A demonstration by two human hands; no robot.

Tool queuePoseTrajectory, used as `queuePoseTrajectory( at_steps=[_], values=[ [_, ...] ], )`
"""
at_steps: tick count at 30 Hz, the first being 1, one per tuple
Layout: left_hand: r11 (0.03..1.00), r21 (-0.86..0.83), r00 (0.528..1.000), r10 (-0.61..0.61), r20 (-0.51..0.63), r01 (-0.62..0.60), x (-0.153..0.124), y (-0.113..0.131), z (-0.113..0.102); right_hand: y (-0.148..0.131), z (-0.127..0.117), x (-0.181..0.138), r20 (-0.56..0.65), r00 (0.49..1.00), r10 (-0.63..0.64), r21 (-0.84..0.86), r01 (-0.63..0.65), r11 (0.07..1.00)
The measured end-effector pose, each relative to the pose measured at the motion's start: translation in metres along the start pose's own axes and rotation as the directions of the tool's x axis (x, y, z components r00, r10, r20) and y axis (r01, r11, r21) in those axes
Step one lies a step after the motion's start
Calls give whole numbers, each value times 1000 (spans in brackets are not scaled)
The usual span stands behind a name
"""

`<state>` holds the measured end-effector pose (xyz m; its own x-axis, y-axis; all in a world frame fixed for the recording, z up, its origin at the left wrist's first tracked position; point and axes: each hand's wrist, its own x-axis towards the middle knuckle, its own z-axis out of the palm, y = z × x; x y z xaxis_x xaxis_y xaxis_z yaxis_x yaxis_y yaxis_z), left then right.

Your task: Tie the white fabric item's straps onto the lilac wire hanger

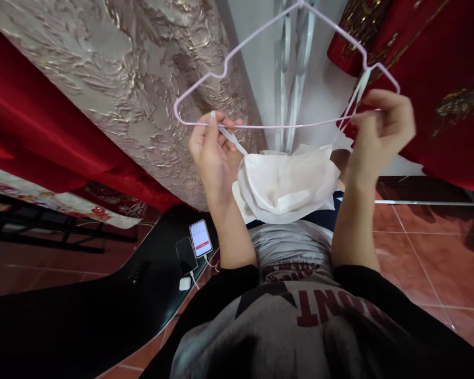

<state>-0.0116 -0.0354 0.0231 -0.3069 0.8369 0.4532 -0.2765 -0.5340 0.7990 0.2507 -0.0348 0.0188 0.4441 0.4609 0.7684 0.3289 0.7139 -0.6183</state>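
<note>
A pale pink clothes hanger is held up in front of me, its top reaching the upper edge of the view. My left hand is closed around its lower bar near the left end, with a thin white strap beside the fingers. At the right end, my right hand, slightly blurred, pinches the bar beside another strap looped over the right notch. Both straps run down to a thin white strappy garment, bunched above my lap; its exact kind is unclear.
Patterned beige fabric and red fabric hang at either side of white metal bars. Lower left, a black seat carries a lit phone, a dark phone and a white earbud case. Reddish tiles cover the floor.
</note>
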Motion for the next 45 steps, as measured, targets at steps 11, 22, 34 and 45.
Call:
queuePoseTrajectory(
  at_steps=[11, 22, 34, 45],
  values=[
    [992, 118, 998, 51, 29, -54, 5, -6, -10, -18, 14, 56, 152, 969, 195, 127, -215, 968],
    [1000, 7, 1000, 18, 14, -18, 1, -2, -4, 63, -39, 40, -365, 928, -78, 198, 159, 967],
    [997, -31, 989, -74, -132, 70, -2, 12, -3, -11, 8, -8, 477, 879, -10, -188, 113, 976],
    [844, 318, 854, 496, -155, -432, 18, 22, -30, -15, 5, -6, 347, 929, 131, -138, -88, 987]
  ],
)
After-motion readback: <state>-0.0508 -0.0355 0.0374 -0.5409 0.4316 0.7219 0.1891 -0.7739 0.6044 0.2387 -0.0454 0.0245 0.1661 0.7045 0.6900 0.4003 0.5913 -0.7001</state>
